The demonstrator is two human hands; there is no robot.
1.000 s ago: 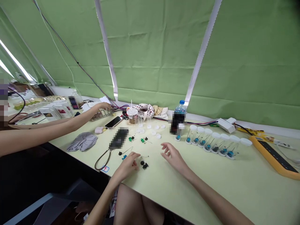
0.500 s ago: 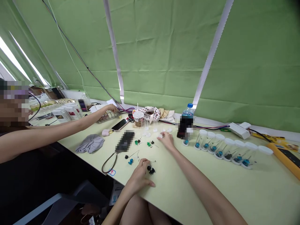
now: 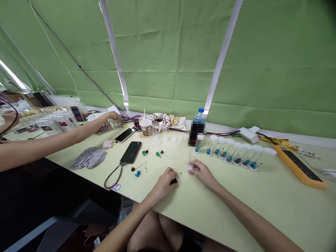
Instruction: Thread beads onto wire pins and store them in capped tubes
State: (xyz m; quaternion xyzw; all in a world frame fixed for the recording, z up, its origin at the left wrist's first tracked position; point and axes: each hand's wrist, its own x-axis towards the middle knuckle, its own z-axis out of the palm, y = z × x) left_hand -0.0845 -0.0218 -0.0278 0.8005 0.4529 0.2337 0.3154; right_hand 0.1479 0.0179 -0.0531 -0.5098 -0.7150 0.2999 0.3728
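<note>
My left hand is closed around a small black part with a thin metal wire, low over the table's front edge. The fingers hide much of that part. To its right, my right hand grips a clear plastic tube by its lower end, where a white cap shows. Left of my hands lie a blue piece, a black piece with bent wire, and two green-and-black sets, one green piece being the nearer. Several capped clear tubes with mostly blue pieces inside stand in a row at right.
A phone with a strap, a grey cloth and a second phone lie at left. Behind are a drink cup, loose white caps and a water bottle. An orange power strip lies right. Another person's arm reaches in from left.
My right hand has come back from the clear tubes and caps toward me, now with a clear tube. My left hand's fingers have closed on the black part. The view has shifted right.
</note>
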